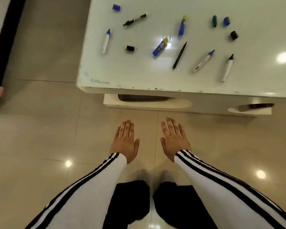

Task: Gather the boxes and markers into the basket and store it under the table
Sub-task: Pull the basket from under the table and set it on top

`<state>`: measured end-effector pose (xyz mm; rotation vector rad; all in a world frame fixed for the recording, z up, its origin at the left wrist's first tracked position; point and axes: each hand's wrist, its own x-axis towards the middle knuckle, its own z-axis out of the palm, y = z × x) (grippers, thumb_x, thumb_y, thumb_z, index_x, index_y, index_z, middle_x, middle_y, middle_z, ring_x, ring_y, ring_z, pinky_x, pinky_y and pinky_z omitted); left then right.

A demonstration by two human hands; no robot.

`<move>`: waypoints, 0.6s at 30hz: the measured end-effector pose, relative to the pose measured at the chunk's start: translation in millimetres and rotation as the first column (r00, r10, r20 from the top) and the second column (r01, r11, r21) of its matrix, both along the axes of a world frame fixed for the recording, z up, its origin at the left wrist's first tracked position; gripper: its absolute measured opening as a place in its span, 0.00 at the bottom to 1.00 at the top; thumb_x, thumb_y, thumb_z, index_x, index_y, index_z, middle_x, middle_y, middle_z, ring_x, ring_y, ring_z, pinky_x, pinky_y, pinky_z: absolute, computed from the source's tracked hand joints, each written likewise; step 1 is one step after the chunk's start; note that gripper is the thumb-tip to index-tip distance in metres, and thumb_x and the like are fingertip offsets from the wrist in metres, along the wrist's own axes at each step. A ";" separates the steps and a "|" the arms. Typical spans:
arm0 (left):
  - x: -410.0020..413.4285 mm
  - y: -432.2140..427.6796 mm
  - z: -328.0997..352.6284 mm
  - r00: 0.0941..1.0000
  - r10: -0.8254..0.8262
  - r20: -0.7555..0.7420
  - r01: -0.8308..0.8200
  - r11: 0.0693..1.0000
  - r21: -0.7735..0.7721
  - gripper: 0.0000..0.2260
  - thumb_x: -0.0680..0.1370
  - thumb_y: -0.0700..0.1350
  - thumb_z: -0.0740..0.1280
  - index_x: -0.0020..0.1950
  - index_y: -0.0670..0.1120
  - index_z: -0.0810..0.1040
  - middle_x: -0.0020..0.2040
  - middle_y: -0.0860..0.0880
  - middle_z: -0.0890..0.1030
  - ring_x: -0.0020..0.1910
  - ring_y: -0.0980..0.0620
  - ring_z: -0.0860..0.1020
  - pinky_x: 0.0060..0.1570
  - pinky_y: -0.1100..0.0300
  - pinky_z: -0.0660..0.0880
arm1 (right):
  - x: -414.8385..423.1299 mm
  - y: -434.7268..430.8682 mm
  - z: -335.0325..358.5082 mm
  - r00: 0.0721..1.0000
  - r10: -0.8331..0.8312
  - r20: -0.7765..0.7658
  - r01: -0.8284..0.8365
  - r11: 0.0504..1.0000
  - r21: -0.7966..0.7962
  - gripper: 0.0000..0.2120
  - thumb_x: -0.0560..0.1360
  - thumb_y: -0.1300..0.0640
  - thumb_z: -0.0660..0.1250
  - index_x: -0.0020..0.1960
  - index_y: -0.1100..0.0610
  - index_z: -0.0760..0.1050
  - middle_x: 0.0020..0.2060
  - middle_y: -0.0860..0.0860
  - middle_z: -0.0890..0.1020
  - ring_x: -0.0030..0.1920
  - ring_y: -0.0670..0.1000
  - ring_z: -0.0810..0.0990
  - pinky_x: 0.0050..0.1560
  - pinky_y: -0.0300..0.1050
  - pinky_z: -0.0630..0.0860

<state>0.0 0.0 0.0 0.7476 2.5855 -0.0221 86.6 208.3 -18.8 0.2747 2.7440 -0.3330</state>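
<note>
Both hands empty: left hand [125,139] and right hand [174,138] flat, fingers straight, over the floor [40,138] before the table's [139,78] near edge. Markers [106,41] and loose caps [130,48] lie scattered across its top, left edge to right.

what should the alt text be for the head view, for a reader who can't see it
A person's left hand and right hand are held out flat and empty above a tiled floor, in front of a white table. Scattered on it lie markers, loose caps and two blue tubes.
</note>
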 end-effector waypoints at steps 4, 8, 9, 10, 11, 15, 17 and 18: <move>-37.4 6.0 -95.4 0.998 0.029 -0.048 -0.029 1.000 -0.004 0.31 0.80 0.57 0.46 0.79 0.42 0.46 0.80 0.44 0.45 0.79 0.46 0.43 0.77 0.48 0.47 | -35.0 4.3 -90.2 1.000 -0.001 0.011 0.001 0.999 0.034 0.33 0.82 0.47 0.49 0.80 0.54 0.38 0.79 0.56 0.37 0.79 0.57 0.38 0.77 0.58 0.40; -84.3 21.6 -174.6 0.990 -0.005 -0.140 0.009 1.000 0.026 0.32 0.81 0.57 0.47 0.79 0.42 0.43 0.80 0.44 0.42 0.78 0.46 0.41 0.77 0.49 0.43 | -84.9 20.7 -163.1 0.999 0.003 -0.040 0.000 0.997 0.082 0.32 0.82 0.47 0.47 0.79 0.53 0.34 0.78 0.55 0.33 0.78 0.55 0.35 0.77 0.57 0.37; -100.0 27.1 -188.8 0.985 0.001 -0.171 0.004 1.000 0.029 0.32 0.81 0.57 0.48 0.79 0.42 0.42 0.80 0.44 0.41 0.78 0.46 0.41 0.76 0.50 0.42 | -100.9 27.9 -175.9 0.999 0.008 -0.050 -0.002 0.994 0.113 0.32 0.83 0.48 0.47 0.79 0.53 0.33 0.78 0.55 0.33 0.78 0.55 0.34 0.77 0.57 0.36; -114.3 31.8 -197.9 0.982 0.018 -0.189 -0.011 0.999 0.039 0.32 0.81 0.57 0.48 0.79 0.43 0.41 0.80 0.44 0.41 0.78 0.46 0.41 0.76 0.50 0.42 | -115.1 34.9 -183.9 0.998 -0.001 -0.062 0.009 0.991 0.134 0.32 0.83 0.49 0.47 0.79 0.54 0.33 0.78 0.55 0.34 0.78 0.55 0.35 0.77 0.57 0.36; -127.2 36.9 -211.5 0.980 0.022 -0.199 -0.013 0.999 0.047 0.32 0.81 0.56 0.49 0.79 0.42 0.41 0.80 0.43 0.42 0.78 0.45 0.41 0.76 0.50 0.43 | -128.2 41.4 -195.3 0.998 -0.007 -0.069 0.018 0.988 0.155 0.32 0.83 0.52 0.49 0.79 0.54 0.33 0.79 0.55 0.36 0.79 0.55 0.37 0.77 0.56 0.37; -152.1 45.9 -247.8 0.982 0.016 -0.190 -0.009 0.999 0.039 0.32 0.81 0.56 0.51 0.79 0.43 0.44 0.80 0.43 0.46 0.79 0.45 0.43 0.76 0.50 0.44 | -154.7 56.9 -224.4 0.999 0.003 -0.040 0.005 0.979 0.206 0.34 0.81 0.57 0.52 0.80 0.58 0.36 0.80 0.55 0.42 0.79 0.55 0.40 0.77 0.53 0.37; -142.8 41.5 -249.9 0.986 0.017 -0.168 -0.013 1.000 0.026 0.32 0.81 0.56 0.52 0.79 0.42 0.44 0.80 0.43 0.48 0.79 0.45 0.45 0.76 0.50 0.45 | -146.1 53.8 -224.6 1.000 0.006 0.000 -0.006 0.982 0.189 0.34 0.81 0.59 0.52 0.80 0.58 0.37 0.80 0.55 0.43 0.79 0.54 0.41 0.77 0.53 0.38; -134.0 37.4 -248.3 0.986 0.010 -0.165 -0.008 1.000 0.010 0.32 0.81 0.56 0.52 0.79 0.42 0.45 0.80 0.43 0.49 0.79 0.45 0.46 0.76 0.50 0.45 | -137.4 49.4 -222.4 1.000 0.003 0.010 -0.004 0.984 0.177 0.34 0.80 0.60 0.52 0.80 0.58 0.37 0.80 0.55 0.44 0.79 0.54 0.42 0.77 0.53 0.39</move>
